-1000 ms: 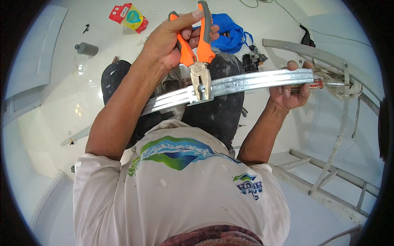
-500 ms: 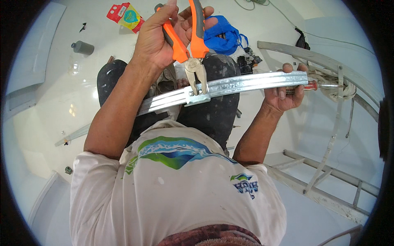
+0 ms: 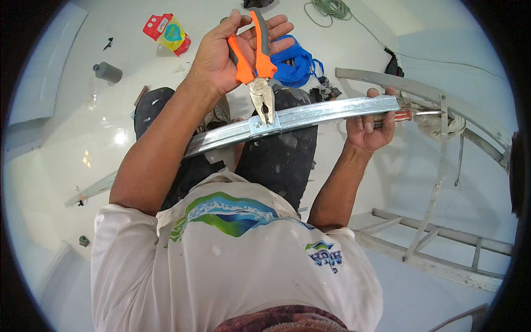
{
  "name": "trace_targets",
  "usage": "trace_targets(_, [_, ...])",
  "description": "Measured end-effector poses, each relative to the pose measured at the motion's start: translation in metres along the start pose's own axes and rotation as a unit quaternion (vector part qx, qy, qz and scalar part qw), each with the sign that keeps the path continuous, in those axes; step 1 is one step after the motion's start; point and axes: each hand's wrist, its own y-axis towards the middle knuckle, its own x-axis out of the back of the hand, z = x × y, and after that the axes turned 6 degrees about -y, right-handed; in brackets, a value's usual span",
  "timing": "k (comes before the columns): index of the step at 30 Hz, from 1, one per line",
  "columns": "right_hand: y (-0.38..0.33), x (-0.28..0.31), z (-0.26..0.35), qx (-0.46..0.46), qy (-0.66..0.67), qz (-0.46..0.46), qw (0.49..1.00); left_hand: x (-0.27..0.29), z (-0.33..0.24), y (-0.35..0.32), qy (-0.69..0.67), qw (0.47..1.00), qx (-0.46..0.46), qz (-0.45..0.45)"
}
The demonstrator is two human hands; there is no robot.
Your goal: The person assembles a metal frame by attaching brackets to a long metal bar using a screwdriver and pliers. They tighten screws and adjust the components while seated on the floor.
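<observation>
In my left hand (image 3: 217,62) is a pair of pliers (image 3: 262,99) with orange and grey handles. The thumb rests on one handle, while the fingers stretch out behind the other. The plier jaws point down, close together, their tips at a small metal bracket (image 3: 264,129) with a screw head on it. That bracket sits on a long galvanized metal channel (image 3: 326,112) lying across my knees. My right hand (image 3: 368,137) grips the channel near its right end from below. It also holds a screwdriver (image 3: 406,115) with a red handle, its shaft pointing right.
A metal ladder (image 3: 431,263) lies at the right, with another frame part (image 3: 398,80) above it. Beyond my knees are a blue bag (image 3: 293,62), a red and yellow packet (image 3: 168,34) and a coiled cable (image 3: 331,8). A grey bottle (image 3: 108,72) lies on the floor at left.
The plier jaws have come closer together and their handles are nearer each other. The channel's right end has shifted slightly left. My right hand keeps its hold.
</observation>
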Motion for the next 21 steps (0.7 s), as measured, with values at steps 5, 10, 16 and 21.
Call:
trace_targets(5, [0.006,0.004,-0.002,-0.015,-0.015,-0.012,1.000,-0.004,0.002,-0.002,0.008,0.998,-0.037,-0.058])
trace_targets(10, [0.007,0.004,-0.007,-0.015,-0.015,-0.005,1.000,0.010,-0.003,0.012,-0.035,0.998,-0.044,-0.025])
trace_targets(16, [0.008,0.001,-0.006,-0.020,-0.023,-0.019,0.999,0.009,0.003,0.012,-0.050,0.996,-0.034,-0.067])
trace_targets(21, [0.008,0.002,-0.008,-0.018,-0.037,-0.041,0.998,0.018,0.006,0.021,-0.018,0.993,-0.043,-0.110])
